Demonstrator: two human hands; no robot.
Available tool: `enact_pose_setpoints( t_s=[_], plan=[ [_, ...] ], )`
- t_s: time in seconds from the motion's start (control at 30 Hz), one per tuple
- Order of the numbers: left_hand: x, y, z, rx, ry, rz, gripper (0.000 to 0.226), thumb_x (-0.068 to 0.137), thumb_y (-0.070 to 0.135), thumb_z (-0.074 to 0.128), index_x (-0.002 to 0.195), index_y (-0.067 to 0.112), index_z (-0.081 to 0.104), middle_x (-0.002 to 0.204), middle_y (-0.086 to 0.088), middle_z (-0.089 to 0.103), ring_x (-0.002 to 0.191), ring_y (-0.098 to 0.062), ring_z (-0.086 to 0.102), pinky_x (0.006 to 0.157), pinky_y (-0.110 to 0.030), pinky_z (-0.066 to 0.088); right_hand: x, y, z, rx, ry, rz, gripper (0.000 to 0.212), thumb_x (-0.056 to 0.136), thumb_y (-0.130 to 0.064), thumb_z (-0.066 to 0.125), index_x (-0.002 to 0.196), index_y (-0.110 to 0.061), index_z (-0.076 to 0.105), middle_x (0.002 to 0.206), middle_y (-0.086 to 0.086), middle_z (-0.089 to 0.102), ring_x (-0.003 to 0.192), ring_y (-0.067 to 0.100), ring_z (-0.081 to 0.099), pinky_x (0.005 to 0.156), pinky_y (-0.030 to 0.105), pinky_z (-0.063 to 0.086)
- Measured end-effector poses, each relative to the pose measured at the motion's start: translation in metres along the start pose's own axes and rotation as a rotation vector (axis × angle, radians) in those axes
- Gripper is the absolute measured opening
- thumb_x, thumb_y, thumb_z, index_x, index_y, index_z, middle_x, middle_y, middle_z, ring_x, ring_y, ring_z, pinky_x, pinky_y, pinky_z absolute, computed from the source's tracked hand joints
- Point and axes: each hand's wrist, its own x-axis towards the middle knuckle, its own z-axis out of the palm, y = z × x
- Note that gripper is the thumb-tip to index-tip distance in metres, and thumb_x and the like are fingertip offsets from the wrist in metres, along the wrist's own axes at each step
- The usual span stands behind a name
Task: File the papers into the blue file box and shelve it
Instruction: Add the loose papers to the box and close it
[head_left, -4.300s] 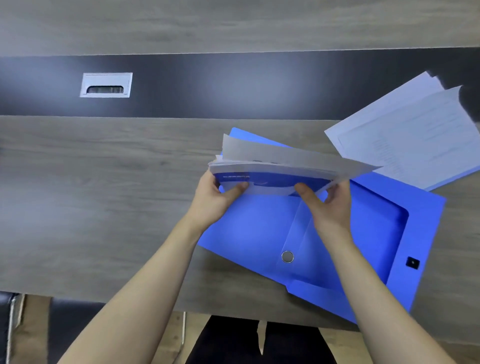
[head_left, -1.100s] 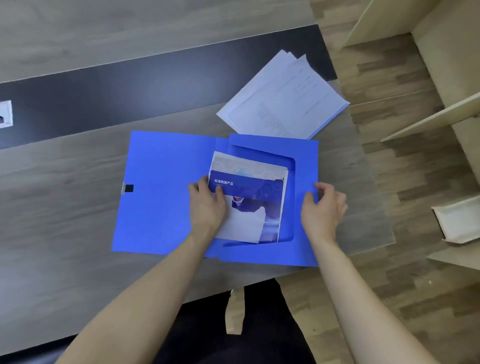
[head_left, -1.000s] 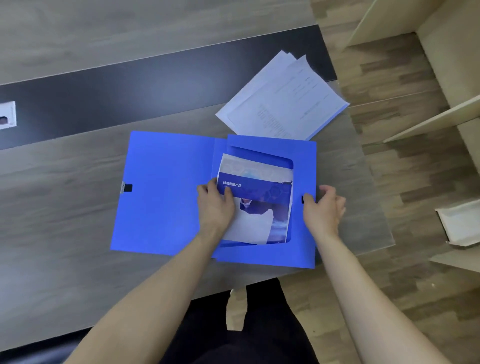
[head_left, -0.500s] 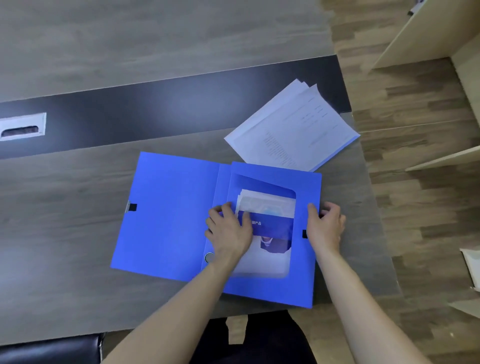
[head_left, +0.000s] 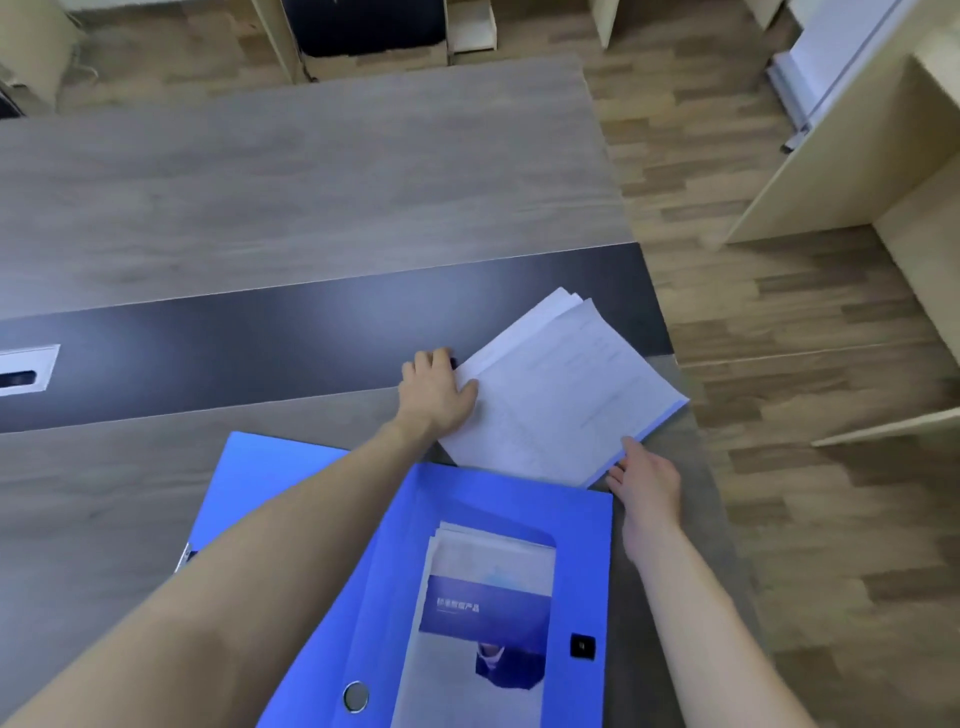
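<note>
The blue file box (head_left: 498, 493) lies open on the table's near edge, its lid spread to the left. A stack of brochures (head_left: 488, 587) with a blue cover band rests inside its tray. Beyond it, near the table's right end, lies a loose stack of white papers (head_left: 566, 395) with a blue sheet showing under its right edge. My left hand (head_left: 436, 395) grips the stack's left corner, thumb on top. My right hand (head_left: 644, 478) touches the stack's near right edge with fingers apart.
The table ends just right of the papers, with wooden floor beyond. A pale shelf unit (head_left: 831, 156) stands at the right. A silver cable grommet (head_left: 26, 371) sits in the table's dark strip at the left.
Both hands have left the file box and brochures and reached forward to the loose paper stack. The brochures now lie fully in the tray. The view has tilted up.
</note>
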Motion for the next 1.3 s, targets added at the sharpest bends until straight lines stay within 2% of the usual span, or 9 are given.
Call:
enact_pose_setpoints(
  t_s=[0.27,0.4,0.47,0.57,0.7,0.83,1.03,1.13,1.3],
  plan=[
    [0.008,0.011,0.011,0.056,-0.044,-0.010,0.043,0.100,0.040,0.056,0.128,0.007,0.051,0.132,-0.016,0.054,0.119,-0.040,0.055,0.100,-0.044,0.045,0.001,0.007,0.005,0.077,-0.068,0.056,0.045,0.105,-0.024,0.063,0.130,0.013,0.053,0.141,0.025,0.061,0.139,0.046,0.051,0.119,0.063,0.040],
    [0.000,0.016,0.016,0.154,-0.021,0.014,0.047,0.099,0.047,0.055,0.124,0.007,0.053,0.132,-0.012,0.047,0.121,-0.038,0.048,0.100,-0.045,0.044,-0.002,0.006,0.004,0.074,-0.075,0.100,0.014,0.104,-0.025,0.065,0.098,-0.013,0.070,0.107,0.006,0.077,0.131,0.034,0.062,0.116,0.056,0.048],
    [-0.003,0.018,0.017,0.159,0.005,0.037,0.047,0.097,0.048,0.058,0.121,0.008,0.054,0.131,-0.012,0.046,0.119,-0.038,0.046,0.099,-0.045,0.043,-0.002,0.005,0.003,0.076,-0.096,0.106,0.018,0.104,-0.026,0.066,0.087,-0.025,0.065,0.096,-0.006,0.071,0.123,0.023,0.067,0.113,0.048,0.052],
    [-0.003,0.021,0.014,0.046,-0.030,0.051,0.044,0.096,0.045,0.062,0.116,0.008,0.047,0.123,-0.015,0.052,0.114,-0.041,0.054,0.098,-0.046,0.046,-0.004,0.004,0.002,0.086,-0.122,0.112,0.013,0.104,-0.026,0.066,0.092,-0.029,0.064,0.109,-0.006,0.071,0.113,0.023,0.068,0.109,0.039,0.052],
    [-0.005,0.030,0.014,0.154,-0.032,-0.010,0.056,0.094,0.054,0.060,0.128,0.012,0.047,0.134,-0.011,0.046,0.126,-0.039,0.042,0.106,-0.049,0.043,-0.003,0.005,-0.001,0.100,-0.108,0.080,0.009,0.106,-0.028,0.064,0.103,-0.022,0.069,0.110,-0.005,0.074,0.105,0.018,0.070,0.103,0.036,0.054],
    [-0.001,0.034,0.010,0.027,-0.097,-0.030,0.057,0.093,0.052,0.063,0.128,0.012,0.044,0.130,-0.010,0.058,0.122,-0.038,0.056,0.105,-0.051,0.048,-0.003,0.007,-0.001,0.135,-0.112,0.065,0.036,0.106,-0.039,0.062,0.130,-0.013,0.069,0.108,-0.007,0.073,0.113,0.020,0.071,0.107,0.038,0.055],
    [0.000,0.044,0.008,0.067,-0.146,-0.039,0.060,0.095,0.053,0.061,0.134,0.009,0.047,0.136,-0.013,0.055,0.109,-0.035,0.058,0.089,-0.039,0.045,-0.007,0.008,-0.002,0.143,-0.095,0.069,0.025,0.105,-0.038,0.063,0.118,-0.018,0.068,0.109,-0.008,0.074,0.110,0.018,0.071,0.106,0.038,0.055],
    [0.002,0.045,0.005,-0.025,-0.240,-0.019,0.062,0.094,0.057,0.065,0.136,0.014,0.051,0.134,-0.007,0.059,0.111,-0.031,0.062,0.095,-0.041,0.050,-0.008,0.007,-0.002,0.150,-0.096,0.072,0.031,0.106,-0.042,0.060,0.124,-0.018,0.067,0.107,-0.008,0.072,0.107,0.017,0.070,0.103,0.036,0.055],
    [-0.001,0.049,-0.008,-0.209,-0.345,0.063,0.036,0.093,0.045,0.073,0.125,0.031,0.071,0.118,0.008,0.076,0.112,-0.020,0.073,0.098,-0.037,0.057,-0.009,0.007,-0.002,0.160,-0.079,0.074,0.037,0.108,-0.043,0.057,0.129,-0.015,0.068,0.108,-0.007,0.073,0.106,0.016,0.071,0.105,0.036,0.054]
  ],
)
